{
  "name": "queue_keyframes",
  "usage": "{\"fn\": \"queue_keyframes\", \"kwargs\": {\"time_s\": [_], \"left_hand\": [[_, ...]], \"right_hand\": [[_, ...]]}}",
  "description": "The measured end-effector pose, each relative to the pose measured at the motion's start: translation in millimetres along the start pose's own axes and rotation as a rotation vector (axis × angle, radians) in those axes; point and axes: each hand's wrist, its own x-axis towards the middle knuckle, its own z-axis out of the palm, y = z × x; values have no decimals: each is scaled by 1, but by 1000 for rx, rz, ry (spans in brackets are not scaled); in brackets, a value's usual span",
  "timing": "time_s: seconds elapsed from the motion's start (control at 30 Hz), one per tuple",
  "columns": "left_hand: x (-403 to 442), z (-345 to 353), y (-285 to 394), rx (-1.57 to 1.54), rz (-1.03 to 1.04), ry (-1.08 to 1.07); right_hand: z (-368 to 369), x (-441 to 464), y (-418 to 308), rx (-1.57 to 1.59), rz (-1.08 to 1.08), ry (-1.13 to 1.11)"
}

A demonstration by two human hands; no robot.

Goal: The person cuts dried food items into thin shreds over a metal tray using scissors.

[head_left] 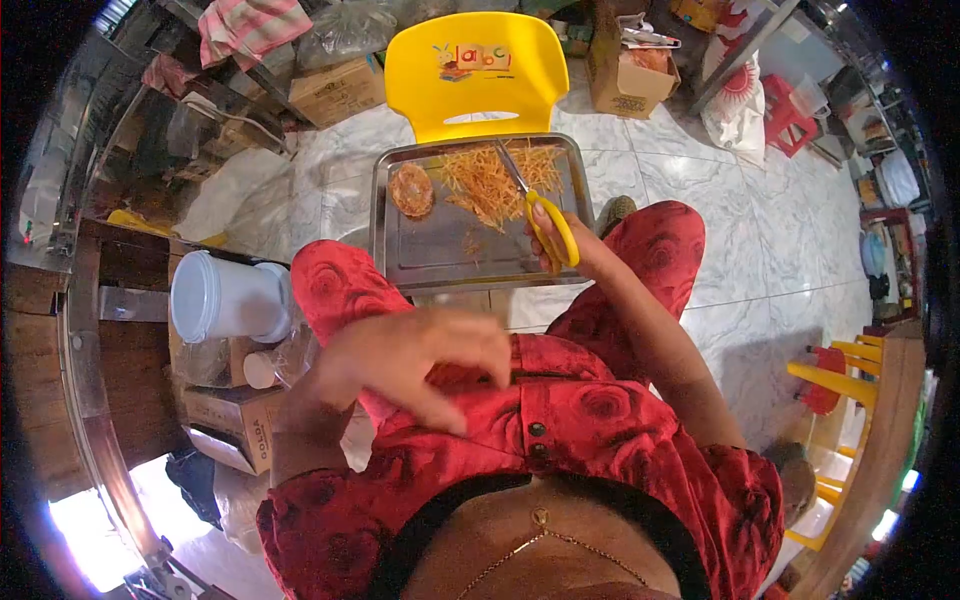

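My right hand point(550, 235) grips yellow-handled scissors point(562, 228), their blades pointing up and left over a pile of thin, orange-brown dried shreds point(490, 175). The shreds lie in a metal tray point(420, 265) in front of my knees. At the tray's left sits a rounded, orange-brown clump point(411, 190), apparently in clear wrapping. Over my lap, my left hand point(420, 355) is somewhat blurred, thumb and fingers apart with nothing visible between them.
The tray rests against a yellow chair point(476, 85). To my left are a white bucket point(225, 297) and a cardboard box point(235, 425). More boxes, including an open carton point(630, 80), stand at the back. A red stool point(792, 112) and yellow chair legs point(835, 380) are on the right.
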Motion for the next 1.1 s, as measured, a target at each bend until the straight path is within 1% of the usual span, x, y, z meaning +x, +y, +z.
{"fn": "queue_keyframes", "kwargs": {"time_s": [0.07, 0.1, 0.13, 0.17, 0.2, 0.27, 0.3, 0.33, 0.4, 0.5, 0.63, 0.7, 0.73, 0.8, 0.83, 0.9, 0.93, 1.0, 1.03, 1.1], "left_hand": [[-11, 5, 18, -1, 15, -20], [-14, 6, 23, -25, 104, -67], [-17, 7, 27, -48, 195, -114], [-21, 9, 33, -100, 219, -121], [-29, 11, 32, -108, 218, -122], [-45, 12, 27, -309, 201, -320], [-45, 9, 30, -324, 239, -354], [-44, 9, 35, -325, 239, -355], [-37, 11, 50, -130, 150, -99], [-27, 10, 58, -61, 96, -45], [-39, 8, 51, -168, 87, -117], [-49, 1, 56, -240, -141, -365], [-49, 0, 56, -239, -145, -368], [-50, -2, 56, -196, -42, -251], [-44, -3, 60, -190, -47, -253], [-25, -4, 69, 7, -56, -75], [-23, -5, 69, 17, -53, -81], [-22, -3, 60, -91, -26, -89], [-33, 4, 43, -80, -18, -98], [-76, 23, -6, -38, 307, -38]], "right_hand": [[-1, 4, 5, -95, 23, -24], [0, 3, 4, -89, 28, -24], [1, 0, 0, -86, 69, -89], [2, -3, -1, -83, 110, -152], [6, -4, 0, -78, 116, -151], [13, -5, 3, -76, 233, -95], [11, 0, 6, -118, 208, -202], [10, 3, 9, -116, 209, -202], [11, 8, 12, -38, 280, -209], [13, 16, 10, 43, 330, -149], [4, 27, 19, 157, 321, -154], [-2, 27, 13, 174, 250, -121], [-3, 25, 7, 178, 247, -123], [-2, 18, -6, 165, 207, -62], [-3, 19, -3, 168, 200, -66], [-4, 21, 4, 197, 173, -116], [-4, 20, 3, 196, 161, -113], [-3, 17, 1, 192, 286, -73], [-9, 19, 8, 118, 223, -95], [-10, 14, 2, 101, 199, -99]]}}
